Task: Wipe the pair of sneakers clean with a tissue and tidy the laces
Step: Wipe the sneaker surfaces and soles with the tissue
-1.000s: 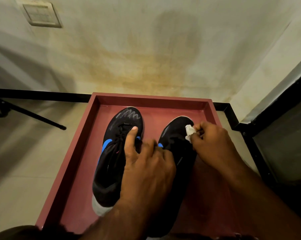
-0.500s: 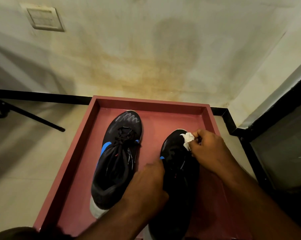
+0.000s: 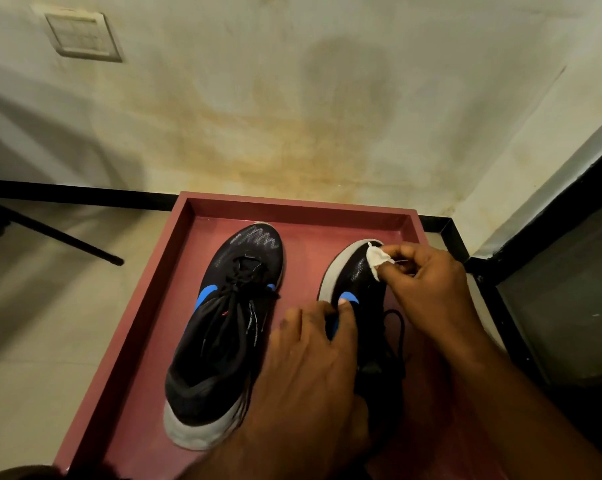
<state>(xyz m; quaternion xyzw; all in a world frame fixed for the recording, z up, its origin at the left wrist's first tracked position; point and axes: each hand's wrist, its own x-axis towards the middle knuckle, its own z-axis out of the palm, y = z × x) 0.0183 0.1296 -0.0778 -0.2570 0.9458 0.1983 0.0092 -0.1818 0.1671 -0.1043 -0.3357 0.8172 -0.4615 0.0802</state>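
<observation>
Two black sneakers with blue side marks and white soles are in a maroon tray (image 3: 143,306). The left sneaker (image 3: 223,327) lies flat, its black laces loose over the tongue. The right sneaker (image 3: 353,275) is tipped onto its side, white sole edge showing at the left. My left hand (image 3: 313,372) grips it at the middle, thumb on the blue mark. My right hand (image 3: 427,289) pinches a small crumpled white tissue (image 3: 375,258) against the toe. A loose lace loop (image 3: 395,327) hangs on the right sneaker between my hands.
The tray sits on a pale tiled floor in a corner, its far rim close to a stained wall (image 3: 292,116) with a black skirting. A black stand leg (image 3: 67,237) lies on the floor at the left. A dark framed panel (image 3: 569,289) runs along the right.
My left hand left the left sneaker and took hold of the right one, tipping it onto its side. My right hand stayed at the toe with the tissue.
</observation>
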